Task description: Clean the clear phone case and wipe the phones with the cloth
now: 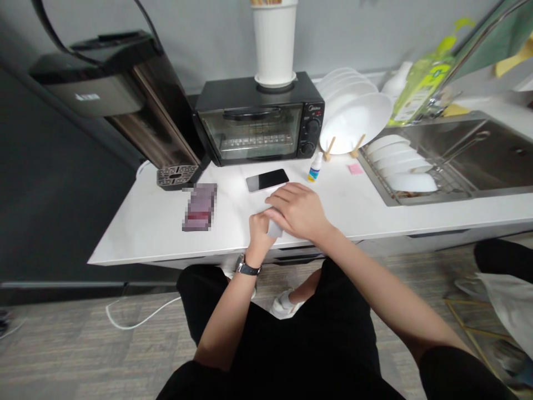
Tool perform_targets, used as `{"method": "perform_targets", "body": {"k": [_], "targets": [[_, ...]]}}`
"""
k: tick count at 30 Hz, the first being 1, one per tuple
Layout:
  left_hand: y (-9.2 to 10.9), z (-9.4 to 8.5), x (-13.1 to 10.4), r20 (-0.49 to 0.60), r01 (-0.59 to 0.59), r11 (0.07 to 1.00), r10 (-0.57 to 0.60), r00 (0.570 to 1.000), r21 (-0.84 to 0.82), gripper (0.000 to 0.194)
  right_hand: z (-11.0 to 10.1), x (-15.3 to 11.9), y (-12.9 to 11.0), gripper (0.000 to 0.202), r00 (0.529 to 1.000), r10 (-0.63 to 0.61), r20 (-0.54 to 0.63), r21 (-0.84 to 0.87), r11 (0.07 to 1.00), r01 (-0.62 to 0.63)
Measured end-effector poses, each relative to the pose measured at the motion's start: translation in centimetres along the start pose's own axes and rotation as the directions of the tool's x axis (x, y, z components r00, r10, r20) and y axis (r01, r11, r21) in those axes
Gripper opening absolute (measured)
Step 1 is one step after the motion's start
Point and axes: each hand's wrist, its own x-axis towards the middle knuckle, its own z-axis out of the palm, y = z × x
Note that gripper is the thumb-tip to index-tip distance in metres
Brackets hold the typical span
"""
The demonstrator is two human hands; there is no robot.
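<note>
My left hand (260, 230) and my right hand (298, 210) meet above the counter's front edge. Between them shows a small light grey piece (274, 229); whether it is cloth or something stiff I cannot tell. The left fingers are closed around it, mostly hidden under the right hand. My right hand lies over the left, its fingers together and its thumb against the grey piece. Just beyond the hands, a phone (267, 180) lies flat, screen up. A small spray bottle (315, 168) with a white top stands to its right.
On the white counter (233, 222) are a blurred-out purplish item (200, 207), a drink dispenser (166, 122), a toaster oven (258, 119), racked plates (353, 119) and a pink note (355, 169). Bowls (410, 182) stand by the sink (478, 133). Another person's clothing (510, 305) shows at right.
</note>
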Motion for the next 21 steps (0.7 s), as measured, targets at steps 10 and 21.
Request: {"method": "perform_targets", "body": {"k": [10,21], "targets": [[0.3,-0.8,-0.31,0.034,-0.028,0.999,0.027,0.999,0.042,0.009,-0.41,-0.3,-0.32,0.034,0.998,-0.032,0.052,0.045,0.999,0.029],[0.46,-0.44,-0.16,0.055,-0.009,0.995,0.004,0.998,0.098,0.013,-0.23,-0.77,-0.06,0.033,0.999,-0.023,0.04,0.068,0.998,0.02]]}}
